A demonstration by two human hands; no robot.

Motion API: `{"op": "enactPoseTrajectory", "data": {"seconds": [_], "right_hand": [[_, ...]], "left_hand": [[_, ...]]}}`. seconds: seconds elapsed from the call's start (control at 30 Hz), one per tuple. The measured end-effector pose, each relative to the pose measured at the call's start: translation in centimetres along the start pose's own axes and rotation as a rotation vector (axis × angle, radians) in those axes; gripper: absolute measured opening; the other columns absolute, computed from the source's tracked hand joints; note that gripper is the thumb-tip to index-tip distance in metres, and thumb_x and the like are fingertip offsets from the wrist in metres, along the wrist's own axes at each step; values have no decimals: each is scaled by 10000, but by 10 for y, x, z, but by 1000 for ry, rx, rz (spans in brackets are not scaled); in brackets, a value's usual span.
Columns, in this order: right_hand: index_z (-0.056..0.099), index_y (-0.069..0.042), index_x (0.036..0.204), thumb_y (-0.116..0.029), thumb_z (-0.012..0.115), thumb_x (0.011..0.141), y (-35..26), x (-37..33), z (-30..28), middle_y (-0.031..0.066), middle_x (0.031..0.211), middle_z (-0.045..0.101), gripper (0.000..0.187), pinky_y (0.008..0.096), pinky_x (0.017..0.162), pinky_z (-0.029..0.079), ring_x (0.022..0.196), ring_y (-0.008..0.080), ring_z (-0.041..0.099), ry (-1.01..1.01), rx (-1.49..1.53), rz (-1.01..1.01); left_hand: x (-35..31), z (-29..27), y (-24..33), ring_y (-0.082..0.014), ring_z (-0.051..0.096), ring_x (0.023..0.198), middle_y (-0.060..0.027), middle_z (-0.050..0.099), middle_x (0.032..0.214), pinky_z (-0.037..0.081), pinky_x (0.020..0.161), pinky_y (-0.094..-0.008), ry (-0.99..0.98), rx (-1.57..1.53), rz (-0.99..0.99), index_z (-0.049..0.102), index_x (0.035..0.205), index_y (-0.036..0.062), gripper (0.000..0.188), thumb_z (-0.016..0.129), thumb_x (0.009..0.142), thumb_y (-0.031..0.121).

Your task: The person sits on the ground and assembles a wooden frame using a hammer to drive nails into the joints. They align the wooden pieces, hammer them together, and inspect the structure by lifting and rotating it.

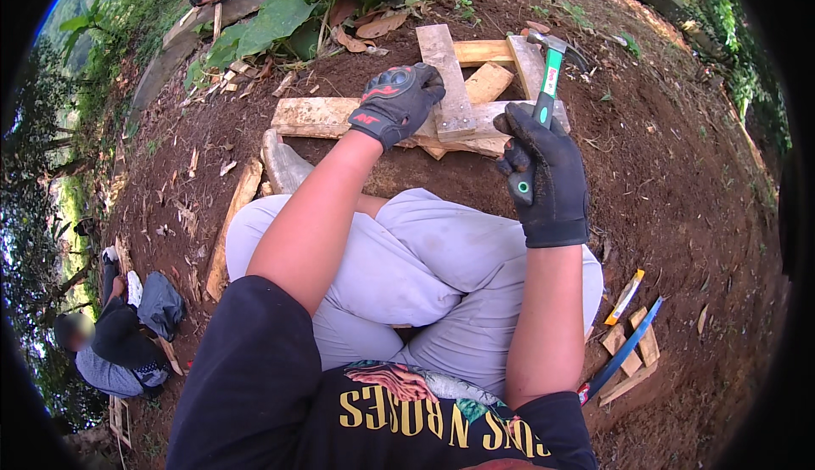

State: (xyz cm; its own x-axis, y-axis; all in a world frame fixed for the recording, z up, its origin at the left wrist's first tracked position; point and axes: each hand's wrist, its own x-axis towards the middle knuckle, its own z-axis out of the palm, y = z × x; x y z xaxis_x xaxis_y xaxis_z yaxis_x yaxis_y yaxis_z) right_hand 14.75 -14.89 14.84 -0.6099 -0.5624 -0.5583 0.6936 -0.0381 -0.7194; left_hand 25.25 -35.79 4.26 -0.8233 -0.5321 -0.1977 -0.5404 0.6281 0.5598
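My left hand [396, 103] wears a black, red-marked glove [379, 120], my right hand [548, 177] another black glove [560, 215]. My slim-handled hammer [550, 79] is green and silver-grey, the flat wooden planks [318, 116] pale tan, my cloth trousers [458, 245] light grey.

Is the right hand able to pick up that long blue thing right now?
Probably not: the right hand is wrapped around the hammer, so it would likely need to let go first. The long blue thing itself looks uncovered.

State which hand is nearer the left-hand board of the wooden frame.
Left. The left hand sits at the left edge of that board, fingers overlapping it in view; the right hand is off to its lower right, gripping the hammer.
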Motion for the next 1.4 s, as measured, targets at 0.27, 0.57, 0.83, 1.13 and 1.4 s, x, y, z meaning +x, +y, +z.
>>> {"op": "enactPoseTrajectory", "data": {"seconds": [0.27, 0.57, 0.83, 1.13, 1.4], "right_hand": [[644, -7, 1182, -172, 773, 974, -2, -2, 4, 125, 921, 735, 295, 293, 535, 489, 568, 100, 538, 11, -20, -11], [663, -25, 1138, -280, 758, 1015, -6, -13, 16, 105, 862, 748, 299, 273, 494, 475, 538, 87, 565, 43, -367, -108], [633, -6, 1071, -361, 669, 1045, -14, -24, 13, 148, 745, 677, 357, 443, 584, 521, 598, 267, 666, 15, -1145, -165], [682, -37, 1141, -365, 609, 1077, 21, -66, 11, 238, 891, 707, 343, 563, 726, 520, 846, 450, 705, 49, -1578, -447], [654, -21, 1078, -296, 590, 1078, 37, -58, 1, 223, 807, 700, 282, 553, 652, 543, 743, 443, 706, -41, -1673, -585]], "left_hand": [[-2, -4, 5, -377, 733, 1015, -149, 766, 1071, 547, 885, -491, -14, 30, -23, 745, 1110, 105, 284, 659, 1016, 359], [-12, -2, 8, -375, 721, 1096, -149, 772, 1131, 556, 953, -509, 25, 24, 52, 757, 1121, 129, 267, 702, 982, 350], [-23, 0, 8, -344, 763, 1012, -136, 800, 1069, 580, 897, -461, 50, -86, -11, 758, 1107, 92, 284, 738, 970, 341], [-20, 18, 4, -318, 771, 1024, -135, 816, 1086, 581, 924, -425, 67, -335, -172, 809, 1109, 83, 348, 832, 898, 359], [-20, 15, 10, -240, 777, 980, -107, 826, 1060, 587, 935, -371, 76, -376, -272, 816, 1098, 67, 365, 853, 892, 367]]}}
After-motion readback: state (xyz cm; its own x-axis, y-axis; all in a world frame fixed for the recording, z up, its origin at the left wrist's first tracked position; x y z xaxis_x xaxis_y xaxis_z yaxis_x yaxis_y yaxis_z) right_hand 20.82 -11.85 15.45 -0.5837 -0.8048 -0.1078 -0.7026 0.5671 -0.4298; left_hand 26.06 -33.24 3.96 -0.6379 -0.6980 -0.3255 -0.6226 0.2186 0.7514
